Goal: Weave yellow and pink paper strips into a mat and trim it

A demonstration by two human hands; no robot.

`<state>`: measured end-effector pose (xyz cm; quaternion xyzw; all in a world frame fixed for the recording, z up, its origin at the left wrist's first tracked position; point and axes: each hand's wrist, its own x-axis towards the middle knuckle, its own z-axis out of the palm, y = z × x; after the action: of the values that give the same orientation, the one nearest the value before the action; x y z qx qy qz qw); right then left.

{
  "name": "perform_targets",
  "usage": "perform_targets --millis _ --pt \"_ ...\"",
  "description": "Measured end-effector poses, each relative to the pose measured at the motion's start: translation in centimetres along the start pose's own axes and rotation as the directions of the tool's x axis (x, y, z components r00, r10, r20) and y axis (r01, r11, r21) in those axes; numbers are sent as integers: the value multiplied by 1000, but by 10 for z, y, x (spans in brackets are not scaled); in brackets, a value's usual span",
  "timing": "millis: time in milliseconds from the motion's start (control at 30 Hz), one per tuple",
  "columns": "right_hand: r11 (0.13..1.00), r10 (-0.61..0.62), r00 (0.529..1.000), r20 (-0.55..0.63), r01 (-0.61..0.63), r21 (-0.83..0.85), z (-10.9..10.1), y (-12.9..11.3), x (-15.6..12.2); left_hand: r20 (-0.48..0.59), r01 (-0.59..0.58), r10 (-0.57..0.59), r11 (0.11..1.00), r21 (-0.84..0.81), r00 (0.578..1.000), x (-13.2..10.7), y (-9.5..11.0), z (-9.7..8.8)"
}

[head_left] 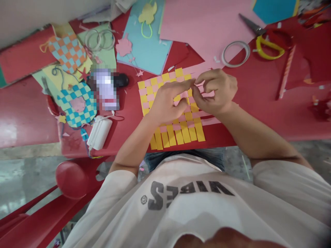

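Note:
A woven paper mat of yellow and pink strips lies on the red table near its front edge, loose yellow strip ends pointing toward me. Over its middle rests my left hand, index finger stretched out and thumb apart from it. My right hand is above the mat's right side, thumb and index finger pinched together. Their tips meet the left index fingertip at the upper right of the weave. Whatever the pinch holds, if anything, is too small to make out. Loose pink strips extend rightward under my right hand and wrist.
Behind the mat are a tape roll, yellow-handled scissors and pink paper. At left lie a blue-green checkered paper piece, an orange checkered one, a phone and a white power bank. A red chair stands below.

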<state>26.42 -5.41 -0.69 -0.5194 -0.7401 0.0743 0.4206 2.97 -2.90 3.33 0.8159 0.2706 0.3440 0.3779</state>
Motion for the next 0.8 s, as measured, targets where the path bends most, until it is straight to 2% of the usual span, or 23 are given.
perform_targets --millis 167,300,500,667,733,800 --pt "997 -78 995 -62 79 17 12 17 -6 3 22 -22 1000 2 1000 1 3 0" --pt "997 -79 990 -115 79 -7 14 22 -7 -5 35 -35 999 -35 999 -1 3 3" --pt "1000 -3 996 -84 4 4 3 13 -1 -11 -4 3 992 -125 1000 -3 -4 10" --pt "999 32 999 -38 -32 14 -5 2 1 -15 25 -26 994 -108 1000 -3 -1 12" --pt "1000 29 998 -56 -29 -1 -6 1 0 -16 22 -24 993 -116 1000 -3 0 12" --pt "999 -8 991 -133 3 -35 -6 1 -1 -15 20 -22 992 -126 1000 -3 1 12"
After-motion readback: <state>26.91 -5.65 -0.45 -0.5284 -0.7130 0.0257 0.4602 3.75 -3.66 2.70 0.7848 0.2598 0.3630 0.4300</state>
